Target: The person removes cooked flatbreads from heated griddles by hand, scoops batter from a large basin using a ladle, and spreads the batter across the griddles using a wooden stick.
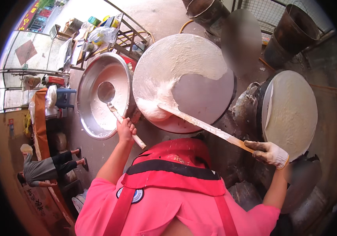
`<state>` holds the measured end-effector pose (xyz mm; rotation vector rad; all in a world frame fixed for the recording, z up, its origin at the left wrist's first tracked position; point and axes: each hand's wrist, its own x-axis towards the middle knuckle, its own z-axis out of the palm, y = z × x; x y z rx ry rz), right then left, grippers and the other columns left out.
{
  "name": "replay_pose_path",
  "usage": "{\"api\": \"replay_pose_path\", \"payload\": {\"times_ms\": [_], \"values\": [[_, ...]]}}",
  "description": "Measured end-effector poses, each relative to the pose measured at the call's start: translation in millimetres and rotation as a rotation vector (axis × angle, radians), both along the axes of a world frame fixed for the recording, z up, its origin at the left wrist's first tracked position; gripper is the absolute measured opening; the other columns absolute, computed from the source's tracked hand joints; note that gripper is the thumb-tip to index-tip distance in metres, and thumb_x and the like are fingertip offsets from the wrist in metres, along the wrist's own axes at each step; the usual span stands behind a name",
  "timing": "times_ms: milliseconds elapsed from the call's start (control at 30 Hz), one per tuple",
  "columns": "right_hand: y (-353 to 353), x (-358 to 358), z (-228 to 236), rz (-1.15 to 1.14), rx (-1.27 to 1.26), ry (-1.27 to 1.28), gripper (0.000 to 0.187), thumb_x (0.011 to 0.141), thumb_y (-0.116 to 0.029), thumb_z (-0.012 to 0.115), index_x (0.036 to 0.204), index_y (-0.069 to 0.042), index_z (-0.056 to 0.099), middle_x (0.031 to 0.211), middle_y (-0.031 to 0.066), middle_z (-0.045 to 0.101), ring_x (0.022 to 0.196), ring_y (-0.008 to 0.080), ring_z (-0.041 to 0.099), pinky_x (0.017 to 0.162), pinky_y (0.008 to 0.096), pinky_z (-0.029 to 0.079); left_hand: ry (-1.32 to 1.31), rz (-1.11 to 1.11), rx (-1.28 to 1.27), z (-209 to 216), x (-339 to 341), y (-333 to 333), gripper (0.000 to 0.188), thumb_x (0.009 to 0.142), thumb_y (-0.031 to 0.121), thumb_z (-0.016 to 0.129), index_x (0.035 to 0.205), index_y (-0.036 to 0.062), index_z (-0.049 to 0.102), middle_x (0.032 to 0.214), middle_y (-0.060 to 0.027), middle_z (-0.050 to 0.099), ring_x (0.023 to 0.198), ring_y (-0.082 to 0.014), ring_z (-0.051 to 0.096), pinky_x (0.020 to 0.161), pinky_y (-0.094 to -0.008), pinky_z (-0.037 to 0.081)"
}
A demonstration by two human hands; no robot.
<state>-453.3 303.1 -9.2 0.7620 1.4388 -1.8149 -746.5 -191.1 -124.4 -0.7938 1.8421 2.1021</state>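
My left hand [126,129], bare, is closed around the pale handle of a ladle [106,92]. The ladle's round bowl hangs over a wide metal basin [82,114] of whitish batter. In a work glove, my right hand [267,153] grips the end of a long flat wooden stick [211,128]. The stick's far end touches a thick mound of batter [154,110] at the near left of a large round griddle [202,92]. A thin, rough whitish layer [180,51] covers the griddle's far and left parts; its smooth grey-white surface shows in the middle and at the right.
At the right, a second round griddle [292,114] carries a whitish sheet with a lifted left edge. Dark buckets [290,35] stand at the far right. A cluttered metal-framed table [97,43] is behind the basin. Another person [44,169] stands at the left.
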Motion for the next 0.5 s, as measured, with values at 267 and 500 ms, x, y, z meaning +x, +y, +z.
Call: {"api": "replay_pose_path", "payload": {"times_ms": [267, 500], "values": [[-250, -34, -41, -0.439, -0.129, 0.289, 0.072, 0.09, -0.003, 0.062, 0.156, -0.006, 0.031, 0.089, 0.0038, 0.063, 0.061, 0.0062, 0.052, 0.048, 0.0199, 0.044, -0.023, -0.141, 0.133, -6, -19, -80, 0.017, 0.096, 0.005, 0.05, 0.104, 0.0182, 0.043, 0.06, 0.0039, 0.037, 0.039, -0.0067, 0.032, 0.032, -0.0244, 0.03], [-423, -83, -86, 0.013, 1.198, 0.441, 0.041, 0.097, -0.017, 0.057, 0.137, -0.011, 0.056, 0.118, 0.0179, 0.067, 0.089, 0.0403, 0.067, 0.076, 0.0477, 0.056, 0.032, -0.257, 0.185, -3, -40, -221, 0.015, 0.097, 0.006, 0.049, 0.102, 0.0184, 0.042, 0.064, 0.0024, 0.039, 0.04, -0.0074, 0.034, 0.033, -0.0242, 0.032]]}}
